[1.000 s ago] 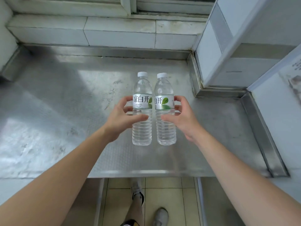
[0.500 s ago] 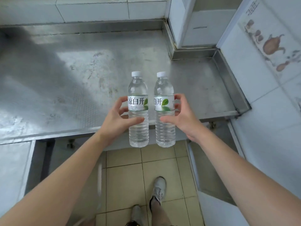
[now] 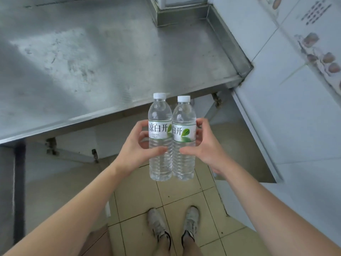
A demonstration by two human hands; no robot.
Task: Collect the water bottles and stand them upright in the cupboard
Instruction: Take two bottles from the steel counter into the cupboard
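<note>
Two water bottles being carried upright, side by side

Left hand (image 3: 137,150) is gripping the left bottle (image 3: 160,137), right hand (image 3: 203,147) the right bottle (image 3: 184,139); steel counter (image 3: 110,61) lying at twelve o'clock.

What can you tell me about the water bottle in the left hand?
The left water bottle is clear ribbed plastic with a white screw cap and a white label with dark characters and a green leaf. It looks full, stands upright in the air, held by the left hand, and sits against the right water bottle.
</note>
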